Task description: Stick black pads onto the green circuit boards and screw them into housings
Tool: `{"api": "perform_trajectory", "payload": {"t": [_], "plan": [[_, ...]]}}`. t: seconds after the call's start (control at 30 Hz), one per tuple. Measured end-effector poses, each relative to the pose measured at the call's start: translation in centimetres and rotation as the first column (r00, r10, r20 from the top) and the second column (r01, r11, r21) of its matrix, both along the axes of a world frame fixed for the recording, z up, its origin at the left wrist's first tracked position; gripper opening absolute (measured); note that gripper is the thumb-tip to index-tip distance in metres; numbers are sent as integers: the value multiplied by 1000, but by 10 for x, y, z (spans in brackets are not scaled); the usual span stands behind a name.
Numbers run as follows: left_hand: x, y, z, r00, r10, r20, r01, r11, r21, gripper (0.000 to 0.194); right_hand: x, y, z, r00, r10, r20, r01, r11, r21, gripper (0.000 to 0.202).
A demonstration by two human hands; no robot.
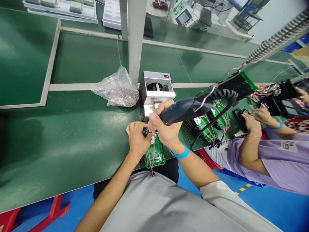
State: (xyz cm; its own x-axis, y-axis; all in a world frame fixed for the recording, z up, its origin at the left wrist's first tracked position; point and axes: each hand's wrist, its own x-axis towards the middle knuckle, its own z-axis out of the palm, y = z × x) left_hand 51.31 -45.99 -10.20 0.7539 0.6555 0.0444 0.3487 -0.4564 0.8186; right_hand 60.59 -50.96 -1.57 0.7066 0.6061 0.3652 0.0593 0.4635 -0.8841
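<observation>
My right hand (169, 130) is wrapped round a dark electric screwdriver (180, 109), which lies tilted with its cable end up to the right. My left hand (138, 138) is closed on a small black-and-green part (145, 131), close to the screwdriver's tip; the exact contact is hidden by my fingers. Just below both hands, a green circuit-board assembly (154, 154) with red and white wires sits at the table's front edge. Behind them stands a screw feeder (158, 93) with a silver front, and left of it lies a clear plastic bag of small screws (123, 95).
More green wired assemblies (210, 127) lie to the right. A co-worker's hands (257, 120) work beyond them. A coiled cable (272, 40) hangs from the upper right. A grey post (135, 42) rises behind the bag, and white trays (65, 11) stand at the back left.
</observation>
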Motion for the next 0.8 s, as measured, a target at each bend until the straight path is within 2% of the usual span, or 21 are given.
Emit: {"api": "perform_trajectory", "payload": {"t": [0.1,0.3,0.47,0.8], "plan": [[0,0,0,1000,0,10,0,1000,3,8,0,0,-3,1000,-10,2,10,998,-61,56],[-1,-1,1,1000,4,10,-4,1000,5,7,-2,-1,-4,1000,-28,-2,28,993,-112,52],[-1,-1,2,1000,-8,2,8,1000,3,8,-3,-1,-2,998,-64,19,66,994,-87,50],[-1,0,-2,1000,-10,13,10,1000,4,13,-3,-1,-5,1000,-26,16,28,992,-127,49]]}}
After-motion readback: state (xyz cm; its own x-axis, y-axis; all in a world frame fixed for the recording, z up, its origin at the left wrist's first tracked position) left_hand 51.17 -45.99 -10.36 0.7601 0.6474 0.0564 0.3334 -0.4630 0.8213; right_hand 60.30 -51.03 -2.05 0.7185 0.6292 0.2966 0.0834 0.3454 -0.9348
